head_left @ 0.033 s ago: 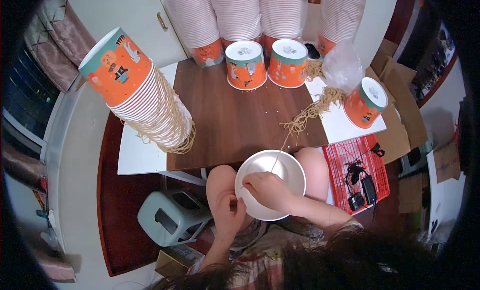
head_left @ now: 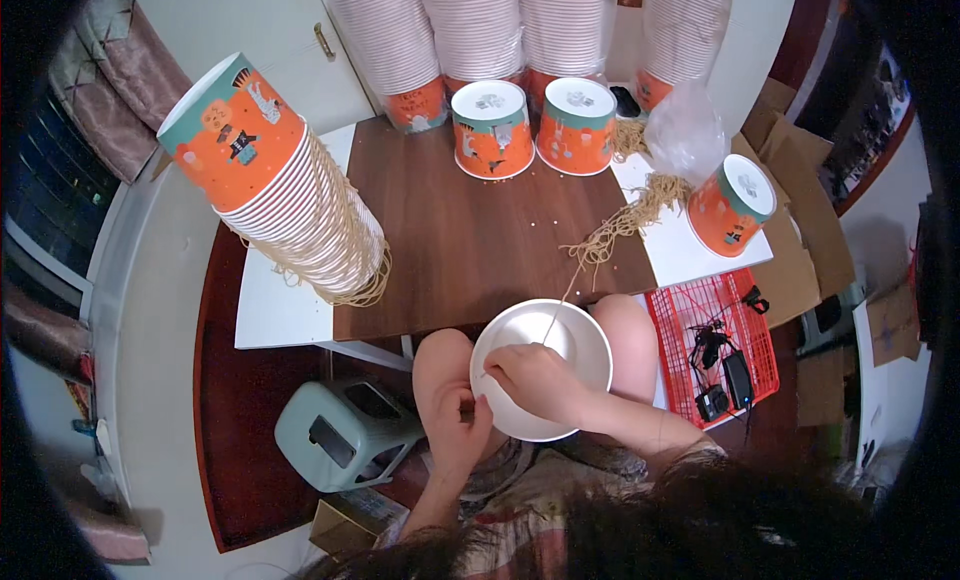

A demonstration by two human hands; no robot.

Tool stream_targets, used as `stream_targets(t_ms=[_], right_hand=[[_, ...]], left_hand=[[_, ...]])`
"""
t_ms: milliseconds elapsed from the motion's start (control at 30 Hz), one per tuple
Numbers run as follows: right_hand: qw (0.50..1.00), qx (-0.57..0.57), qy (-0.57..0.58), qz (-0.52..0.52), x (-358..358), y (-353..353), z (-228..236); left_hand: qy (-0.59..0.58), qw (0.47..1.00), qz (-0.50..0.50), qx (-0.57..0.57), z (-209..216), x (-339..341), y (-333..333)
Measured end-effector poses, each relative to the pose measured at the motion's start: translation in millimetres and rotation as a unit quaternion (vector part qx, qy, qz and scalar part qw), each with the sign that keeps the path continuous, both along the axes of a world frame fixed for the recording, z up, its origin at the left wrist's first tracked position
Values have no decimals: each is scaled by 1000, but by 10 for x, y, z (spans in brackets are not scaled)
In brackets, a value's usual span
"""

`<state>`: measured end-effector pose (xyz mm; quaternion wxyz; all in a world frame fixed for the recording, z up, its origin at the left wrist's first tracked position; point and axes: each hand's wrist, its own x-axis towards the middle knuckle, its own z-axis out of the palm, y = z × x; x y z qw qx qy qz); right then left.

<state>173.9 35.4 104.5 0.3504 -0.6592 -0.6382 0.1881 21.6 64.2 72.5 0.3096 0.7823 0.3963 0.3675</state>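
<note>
A white-lined paper bucket (head_left: pixel 592 365) rests mouth up between my thighs. Over its opening, my right hand (head_left: pixel 540 382) is closed in a pinch on a thin beige cord (head_left: pixel 557 318). That cord runs over the table edge to a loose bundle of cords (head_left: pixel 610 230). At the bucket's left rim, my left hand (head_left: pixel 460 432) has thumb and fingers pressed together. A short cord end seems to show between the two hands; what the left fingertips hold is too small to make out.
On the table (head_left: pixel 450 250), a tall stack of orange buckets (head_left: pixel 300 215) stands left, cord loops along its side. Upturned buckets (head_left: pixel 490 140) and wrapped stacks (head_left: pixel 470 30) are at the back. A red basket (head_left: pixel 680 330) is right; a grey-green stool (head_left: pixel 345 430) is lower left.
</note>
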Motion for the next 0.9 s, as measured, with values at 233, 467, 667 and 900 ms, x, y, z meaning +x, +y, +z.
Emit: stream_targets(t_ms=[233, 467, 667, 900], right_hand=[[999, -35, 6, -4, -24, 34, 14], [998, -64, 6, -6, -44, 64, 4], [998, -62, 6, -13, -53, 67, -13], [997, -73, 3, -7, -75, 60, -9]], left_hand=[[-7, 1000, -13, -9, 69, 18, 13], [-14, 999, -21, -22, 83, 13, 20], [-19, 999, -24, -34, 62, 0, 26], [-15, 999, -28, -20, 103, 1, 36]])
